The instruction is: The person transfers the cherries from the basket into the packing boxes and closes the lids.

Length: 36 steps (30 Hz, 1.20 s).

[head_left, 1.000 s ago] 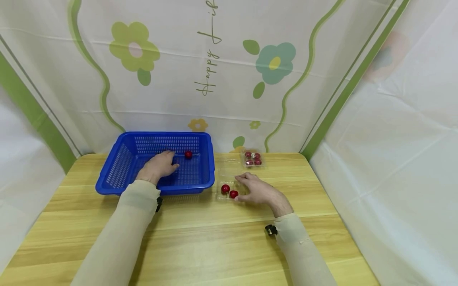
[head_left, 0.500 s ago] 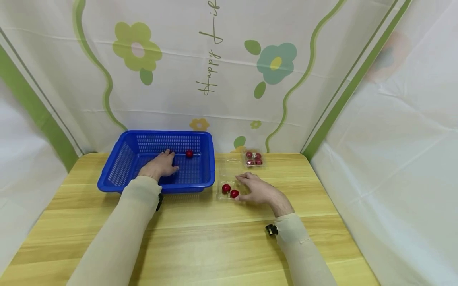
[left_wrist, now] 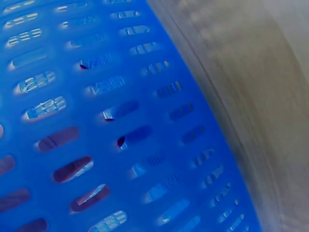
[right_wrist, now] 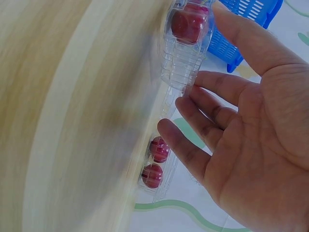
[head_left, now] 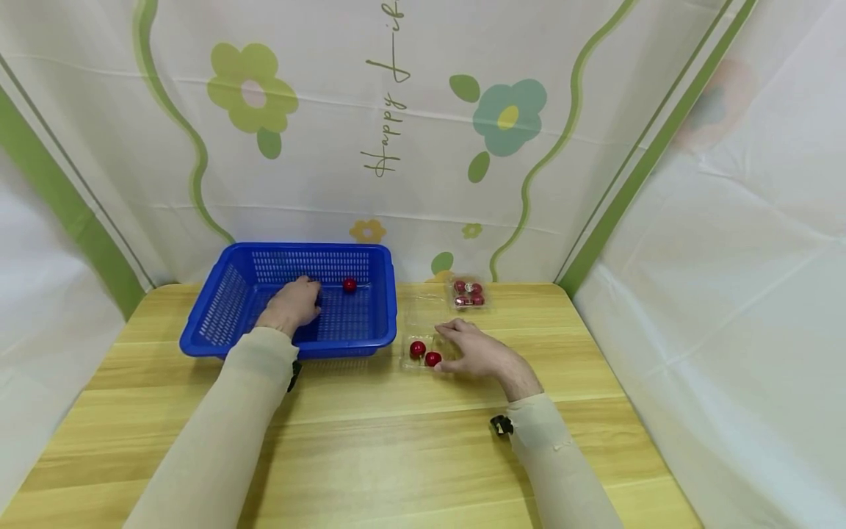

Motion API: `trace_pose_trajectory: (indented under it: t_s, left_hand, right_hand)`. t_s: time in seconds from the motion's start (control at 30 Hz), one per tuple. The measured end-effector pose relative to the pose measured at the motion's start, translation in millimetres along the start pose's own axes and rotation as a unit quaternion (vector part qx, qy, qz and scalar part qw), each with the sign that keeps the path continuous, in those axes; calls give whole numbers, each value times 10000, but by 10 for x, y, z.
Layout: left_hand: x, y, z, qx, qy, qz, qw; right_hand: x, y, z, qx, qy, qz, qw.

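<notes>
In the head view my left hand [head_left: 294, 305] reaches down into a blue slotted plastic basket [head_left: 390, 323]. Its fingertips are hidden behind the back of the hand, so what they hold is unseen. A red cherry [head_left: 349, 284] with a thin stem lies farther right in the basket. Dark red and pinkish patches show through the slots in the left wrist view. My right hand [right_wrist: 256, 130] touches an unlidded clear plastic box [right_wrist: 181, 65] with thumb and fingertips, its fingers loosely bent. Two cherries [head_left: 418, 350] sit in that box, whose clear lid [head_left: 425, 308] is folded back.
A second clear box [head_left: 468, 292], closed and holding several cherries, stands at the table's back edge. Behind the wooden table [head_left: 370, 448] hangs a flower-printed white curtain [head_left: 410, 191], with further white fabric [head_left: 727, 308] at the right side.
My left hand's fingers and thumb have drawn in a little inside the basket. The right hand stays at the box, and the visible cherries have not moved.
</notes>
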<state>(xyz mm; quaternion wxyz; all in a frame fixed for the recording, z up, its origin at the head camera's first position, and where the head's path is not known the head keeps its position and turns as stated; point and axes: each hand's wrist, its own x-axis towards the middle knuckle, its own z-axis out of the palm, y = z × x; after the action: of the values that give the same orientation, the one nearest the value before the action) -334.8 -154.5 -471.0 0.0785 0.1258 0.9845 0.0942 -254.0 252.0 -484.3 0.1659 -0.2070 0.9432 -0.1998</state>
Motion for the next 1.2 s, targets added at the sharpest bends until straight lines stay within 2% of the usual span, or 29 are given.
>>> trace_pose_trajectory:
  t_s: [0.1,0.13,0.2,0.4,0.63,0.77,0.9,0.93,1.03,1.13,1.17,1.2]
  left_hand:
    - [-28,5,-11,-155,46,48,9999]
    - [-74,58,-62,-267,-77,-32,9996]
    - [-105,81,-88,-412,-133,-48,9990]
    - [-108,112,-106,-569,-234,-96,9981]
    - [-123,159,-119,-501,-60,118,9987]
    - [-150,220,-158,-534,-29,120,9985]
    - [-83,207,-121,-588,-9,198,9981]
    - [-27,149,-57,-569,133,336,9977]
    - [-19,168,-53,-551,240,435,9972]
    - [-102,266,-111,-581,365,485,9965]
    - [-181,358,-188,-629,290,400,9968]
    - [-210,384,-202,-632,341,440,9964]
  right_hand:
    - [-2,0,2,22,-1,0,10000]
    - [-3,-1,2,39,-1,-1,10000]
    - [-3,-5,2,52,-7,-3,10000]
    - [-1,-6,2,59,-2,-10,10000]
    - [11,-1,4,69,10,-7,10000]
    - [17,3,7,68,14,-12,10000]
    - [19,4,4,74,18,-11,10000]
    - [20,1,4,76,16,-12,10000]
    - [19,-8,0,71,12,6,10000]
    - [16,-11,-1,73,8,22,10000]
    - [15,-12,-1,78,8,27,10000]
    - [14,-13,-2,85,9,28,10000]
